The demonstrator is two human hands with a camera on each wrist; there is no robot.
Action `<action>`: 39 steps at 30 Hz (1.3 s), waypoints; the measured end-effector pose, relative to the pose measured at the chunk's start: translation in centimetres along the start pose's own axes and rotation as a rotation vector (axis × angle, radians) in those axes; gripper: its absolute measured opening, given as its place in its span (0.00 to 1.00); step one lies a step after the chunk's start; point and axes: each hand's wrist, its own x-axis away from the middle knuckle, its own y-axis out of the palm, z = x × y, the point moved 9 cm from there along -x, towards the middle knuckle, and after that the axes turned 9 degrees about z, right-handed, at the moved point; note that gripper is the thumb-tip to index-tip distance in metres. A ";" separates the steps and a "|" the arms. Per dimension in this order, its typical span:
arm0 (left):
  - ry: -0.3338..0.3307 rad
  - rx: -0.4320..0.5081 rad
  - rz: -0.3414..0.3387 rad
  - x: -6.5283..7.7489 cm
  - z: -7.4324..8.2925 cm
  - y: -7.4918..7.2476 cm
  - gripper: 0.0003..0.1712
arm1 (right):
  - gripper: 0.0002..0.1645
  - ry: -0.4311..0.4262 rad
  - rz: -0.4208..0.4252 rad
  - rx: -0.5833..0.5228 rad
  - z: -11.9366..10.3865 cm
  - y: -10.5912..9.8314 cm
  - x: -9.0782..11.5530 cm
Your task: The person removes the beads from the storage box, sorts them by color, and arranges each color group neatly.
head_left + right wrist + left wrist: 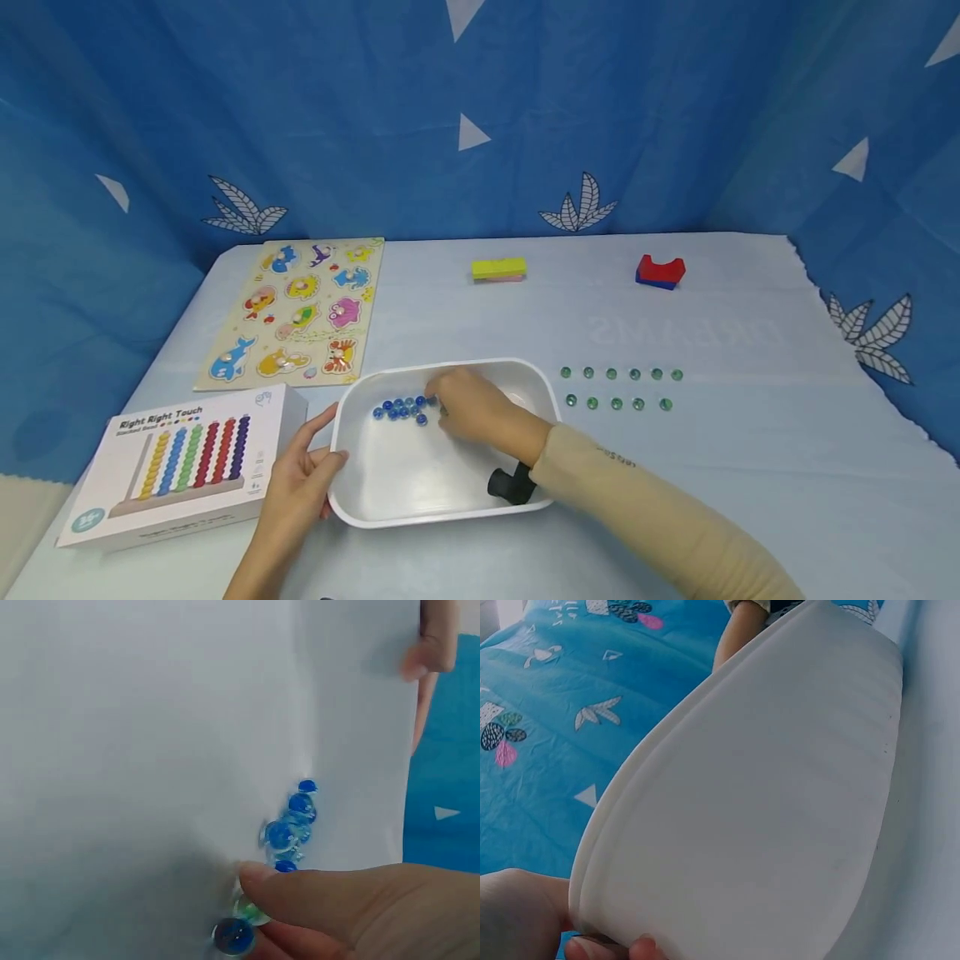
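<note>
A white tray (405, 492) lies in front of me, its left end gripped by my left hand (295, 479), thumb over the rim. From the left wrist view, the tray's outer side (742, 802) looms large, with fingers at its lower edge. Several blue marbles (403, 408) cluster on the tray floor toward its far left. My right hand (472, 406) reaches down inside, just right of that cluster. In the right wrist view its thumb and fingers pinch a green marble (249, 908), and a dark blue marble (233, 936) sits beside it.
Two rows of green marbles (617, 403) lie right of the tray. A boxed bead toy (187, 467) and an animal puzzle board (300, 312) stand on the left. Farther back are a yellow block (498, 267) and a red block (660, 269) over a blue one.
</note>
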 end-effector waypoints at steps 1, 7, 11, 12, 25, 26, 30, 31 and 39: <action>0.001 -0.005 0.002 0.0 0.0 0.0 0.31 | 0.19 -0.011 0.009 -0.003 0.0 0.0 0.0; 0.007 0.006 -0.001 0.0 0.2 0.0 0.30 | 0.18 0.048 -0.056 -0.171 0.6 0.1 0.1; -0.004 -0.017 0.006 0.0 0.2 -0.2 0.30 | 0.13 0.083 -0.066 -0.323 0.7 -1.8 0.7; -0.005 -0.026 0.009 0.0 0.2 -0.3 0.30 | 0.12 0.080 -0.049 -0.350 0.6 -2.5 0.9; 0.010 -0.033 0.013 -0.1 0.1 -0.1 0.30 | 0.14 0.126 0.267 -0.413 5.6 -11.2 7.6; 0.009 -0.037 0.013 -0.1 0.1 -0.1 0.30 | 0.14 0.150 0.285 -0.387 6.6 -11.8 8.5; -0.005 -0.036 0.012 -0.1 0.0 -0.1 0.30 | 0.14 0.269 0.374 -0.272 11.4 -13.6 12.5; -0.007 -0.034 0.012 -0.1 -0.1 -0.2 0.30 | 0.14 0.294 0.399 -0.246 12.7 -14.0 13.5; -0.005 -0.022 0.006 0.0 -0.1 -0.2 0.30 | 0.19 0.574 0.438 -0.103 25.5 -11.5 21.2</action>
